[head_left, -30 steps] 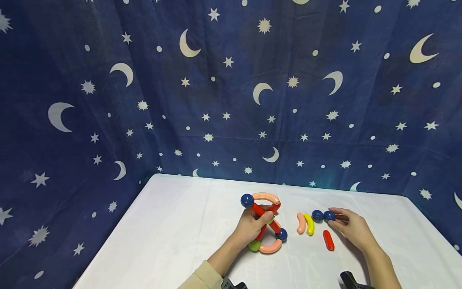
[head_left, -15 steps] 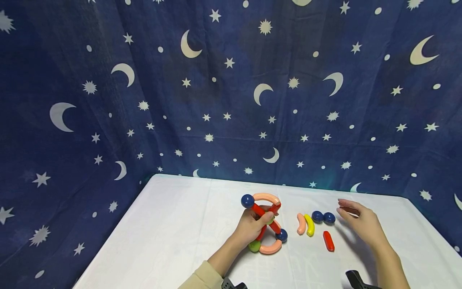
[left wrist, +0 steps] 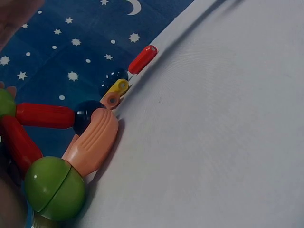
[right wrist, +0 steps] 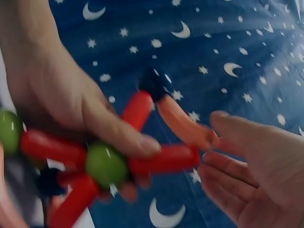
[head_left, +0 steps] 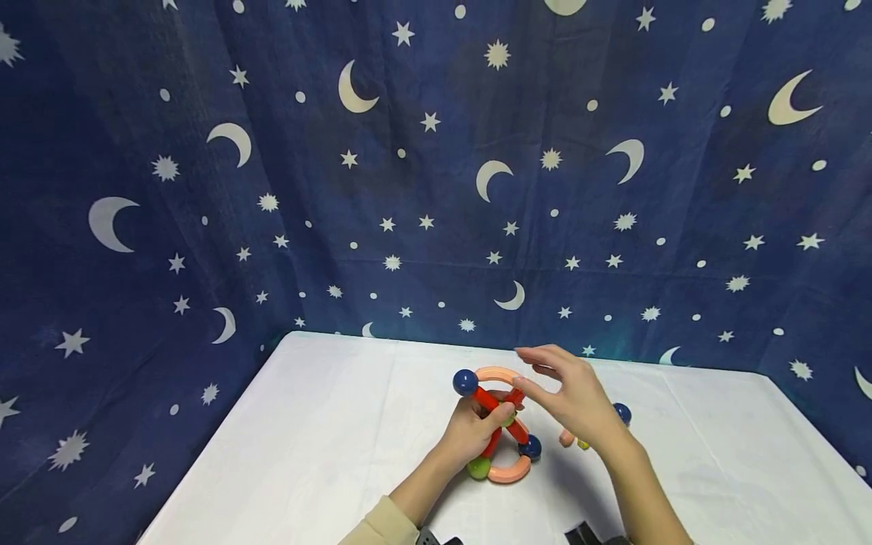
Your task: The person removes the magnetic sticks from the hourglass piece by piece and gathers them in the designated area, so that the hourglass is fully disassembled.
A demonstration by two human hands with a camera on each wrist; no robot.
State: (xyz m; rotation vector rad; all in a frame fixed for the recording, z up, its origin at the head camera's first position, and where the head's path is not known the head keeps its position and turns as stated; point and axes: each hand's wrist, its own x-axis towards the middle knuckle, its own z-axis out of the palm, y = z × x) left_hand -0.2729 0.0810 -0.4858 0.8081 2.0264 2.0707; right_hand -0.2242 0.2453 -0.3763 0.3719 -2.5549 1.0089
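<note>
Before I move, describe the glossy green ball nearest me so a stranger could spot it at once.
On the white table, the person's left hand grips an X of straight red rods. The glossy green ball caps the X's near left end. Unlike the other green ball at the crossing, it touches a curved peach rod.

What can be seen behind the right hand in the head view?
A blue ball and the near ends of a pink curved stick and a yellow stick; the right hand covers the sticks' far ends.

white table (head_left: 334, 424), starry blue curtain (head_left: 436, 174)
</note>
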